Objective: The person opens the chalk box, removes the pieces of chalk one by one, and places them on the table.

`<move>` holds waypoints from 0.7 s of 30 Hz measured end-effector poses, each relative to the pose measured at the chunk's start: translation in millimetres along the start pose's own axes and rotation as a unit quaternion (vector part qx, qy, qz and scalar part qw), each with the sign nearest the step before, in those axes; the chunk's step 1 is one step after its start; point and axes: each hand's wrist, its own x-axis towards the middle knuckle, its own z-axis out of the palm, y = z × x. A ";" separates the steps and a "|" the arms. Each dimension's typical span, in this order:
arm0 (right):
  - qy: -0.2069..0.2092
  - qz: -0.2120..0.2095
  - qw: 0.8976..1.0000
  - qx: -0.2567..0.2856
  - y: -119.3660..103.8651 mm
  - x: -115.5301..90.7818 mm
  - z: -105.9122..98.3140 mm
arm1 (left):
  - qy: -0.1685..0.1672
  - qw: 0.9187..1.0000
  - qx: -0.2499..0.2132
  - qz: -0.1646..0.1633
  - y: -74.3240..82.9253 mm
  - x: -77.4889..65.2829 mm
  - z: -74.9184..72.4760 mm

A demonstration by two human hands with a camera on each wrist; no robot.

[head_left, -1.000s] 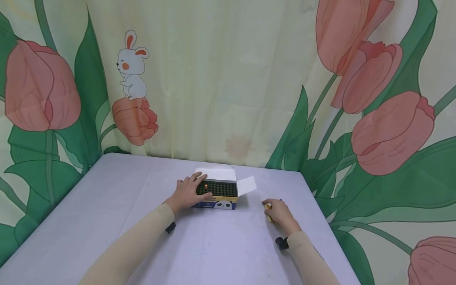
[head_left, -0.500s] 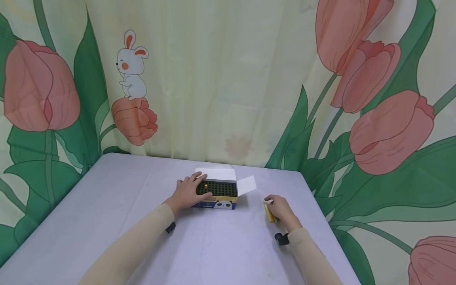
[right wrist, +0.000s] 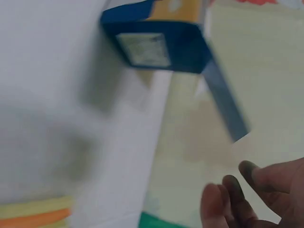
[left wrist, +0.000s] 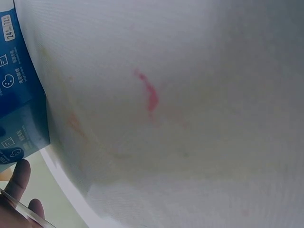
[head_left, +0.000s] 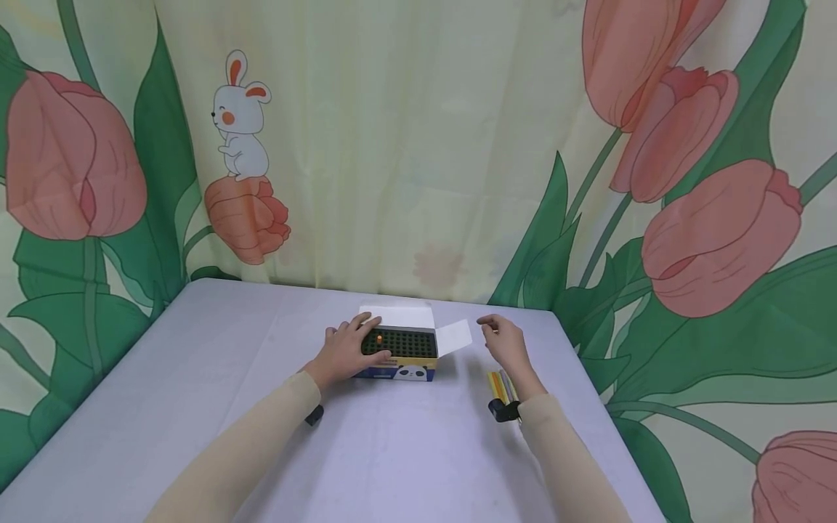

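Observation:
In the head view an opened cardboard box (head_left: 413, 373), blue and yellow with a panda face, holds a dark insert (head_left: 408, 341) with rows of round holes. One orange stick-like tip (head_left: 379, 339) stands up in it. My left hand (head_left: 342, 350) grips the box's left end, thumb along the near edge and fingers towards the far side; its fingertips (left wrist: 19, 175) show beside the blue wall in the left wrist view. Raised right of the box is my right hand (head_left: 508, 345), fingers loosely bent with nothing seen between them. Below it lie several slim coloured sticks (head_left: 500, 387) resembling pens.
The white lid (head_left: 397, 315) stands up at the box's back, and a side flap (head_left: 454, 338) sticks out towards the right hand. A white cloth covers the table (head_left: 405, 450). Behind its far edge hangs a tulip-and-rabbit curtain (head_left: 392, 145).
My right hand held yellow sticks a second ago, then left them on the table. It has risen and moved away towards the box's flap. The left hand keeps its place.

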 end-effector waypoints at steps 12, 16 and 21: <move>0.018 -0.079 0.996 0.025 -70.4 13.2 13.4 | 0.004 1.000 -0.001 0.000 -2.4 2.7 2.4; 0.002 -0.086 0.996 0.031 -83.2 13.6 28.7 | 0.002 1.000 0.005 0.003 -3.7 4.0 3.1; -0.017 -0.098 0.994 0.051 -95.2 11.8 46.9 | -0.002 1.000 0.011 -0.001 -4.1 5.2 4.7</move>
